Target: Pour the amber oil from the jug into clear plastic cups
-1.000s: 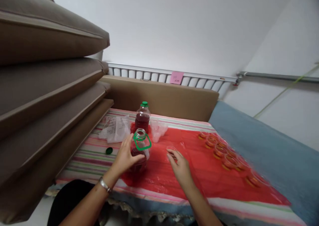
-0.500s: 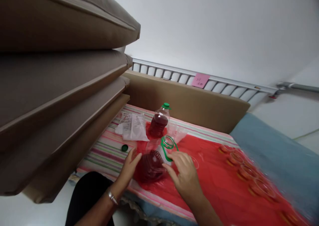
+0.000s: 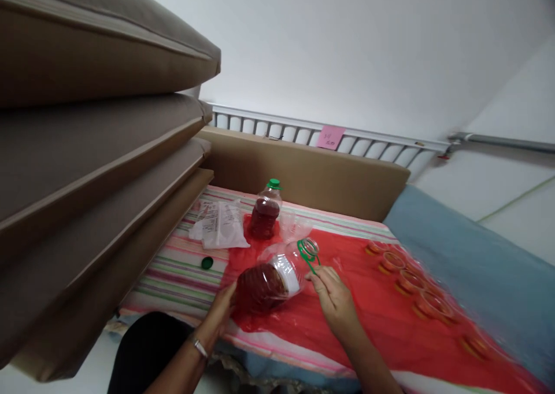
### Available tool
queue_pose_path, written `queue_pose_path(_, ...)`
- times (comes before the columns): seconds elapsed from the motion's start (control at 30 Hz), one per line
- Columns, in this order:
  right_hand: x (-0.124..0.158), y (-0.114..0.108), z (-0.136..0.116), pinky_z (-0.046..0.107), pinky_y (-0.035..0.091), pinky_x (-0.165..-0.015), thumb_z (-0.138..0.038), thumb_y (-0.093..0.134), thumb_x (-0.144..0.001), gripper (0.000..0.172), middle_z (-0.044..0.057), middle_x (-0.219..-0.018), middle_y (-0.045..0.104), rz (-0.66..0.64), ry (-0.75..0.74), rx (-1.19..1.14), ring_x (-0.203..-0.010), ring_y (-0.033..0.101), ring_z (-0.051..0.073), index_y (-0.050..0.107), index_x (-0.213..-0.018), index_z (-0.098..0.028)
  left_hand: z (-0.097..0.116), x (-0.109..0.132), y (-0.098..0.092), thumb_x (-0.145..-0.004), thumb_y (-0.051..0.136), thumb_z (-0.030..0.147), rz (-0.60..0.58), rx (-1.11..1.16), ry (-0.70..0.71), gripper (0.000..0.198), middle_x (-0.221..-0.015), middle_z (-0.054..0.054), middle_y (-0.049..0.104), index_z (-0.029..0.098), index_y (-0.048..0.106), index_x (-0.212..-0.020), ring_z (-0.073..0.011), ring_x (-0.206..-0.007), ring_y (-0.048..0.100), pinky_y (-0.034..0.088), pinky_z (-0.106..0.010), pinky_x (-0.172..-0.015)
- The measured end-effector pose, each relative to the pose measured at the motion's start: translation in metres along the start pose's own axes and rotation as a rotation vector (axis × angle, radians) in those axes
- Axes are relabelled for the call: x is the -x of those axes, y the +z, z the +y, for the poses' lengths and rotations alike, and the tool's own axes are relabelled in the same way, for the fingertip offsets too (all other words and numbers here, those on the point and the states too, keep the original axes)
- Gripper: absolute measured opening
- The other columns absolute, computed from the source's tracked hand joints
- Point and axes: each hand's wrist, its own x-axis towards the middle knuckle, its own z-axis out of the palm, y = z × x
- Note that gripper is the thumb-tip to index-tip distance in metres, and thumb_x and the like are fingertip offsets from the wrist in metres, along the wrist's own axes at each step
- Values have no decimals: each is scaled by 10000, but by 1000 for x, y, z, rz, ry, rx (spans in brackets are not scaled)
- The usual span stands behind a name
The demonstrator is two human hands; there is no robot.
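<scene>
A clear plastic jug of dark red liquid is tilted, its uncapped mouth pointing up and to the right. My right hand is closed on the green handle at the jug's neck. At the base, my left hand grips the jug from the left, its fingers partly hidden by it. The loose green cap lies on the striped cloth to the left. Behind stands a second jug of red liquid, upright and capped in green.
Several clear cups stand in a row along the right of the red plastic sheet. White plastic bags lie at the left on the striped cloth. Stacked brown cushions rise close on the left; a brown board borders the back.
The jug has tipped from nearly upright toward the right. My left hand has moved from beside it to gripping its base, while my right hand keeps the handle.
</scene>
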Motion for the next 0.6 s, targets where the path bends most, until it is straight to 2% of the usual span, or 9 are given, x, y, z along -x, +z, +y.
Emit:
queue_pose_path(0.1, 8, -7, 8, 290, 458, -676, -316, 416, -985, 286, 29, -748, 629, 25, 56, -33, -737, 585, 187, 620, -810, -218, -3, -2, 9, -909, 540, 423, -42, -3, -68, 352, -965, -86, 716, 117, 650, -1042, -210, -866, 683, 527, -382, -817)
queue_pose_path(0.27, 23, -14, 17, 285, 462, -687, -306, 409, -984, 286, 24, -743, 624, 75, 158, -121, -741, 589, 181, 610, -799, -220, 6, -7, 18, -871, 584, 437, -34, -14, -89, 427, -885, -133, 752, 68, 674, -1066, -270, -909, 698, 521, -354, -825)
queue_pose_path(0.37, 31, -15, 16, 277, 450, -671, -297, 403, -986, 292, 19, -726, 597, 116, 203, -173, -727, 577, 177, 590, -776, -219, 12, -10, 27, -859, 594, 447, -39, -21, -92, 470, -960, -150, 759, 74, 663, -1138, -296, -994, 685, 514, -386, -887)
queue_pose_path(0.5, 36, -13, 12, 277, 420, -656, -278, 394, -983, 294, 11, -703, 554, 176, 226, -198, -707, 544, 172, 553, -743, -216, 14, -4, 37, -894, 532, 425, -80, -5, -43, 477, -1094, -144, 740, 112, 623, -1242, -283, -1112, 650, 467, -394, -998)
queue_pose_path(0.6, 36, -12, 11, 277, 412, -667, -258, 386, -979, 284, 12, -714, 546, 203, 261, -230, -718, 537, 170, 532, -739, -215, 14, 4, 40, -901, 518, 403, -85, -15, -1, 476, -1110, -126, 739, 136, 595, -1288, -276, -1160, 625, 425, -396, -1050)
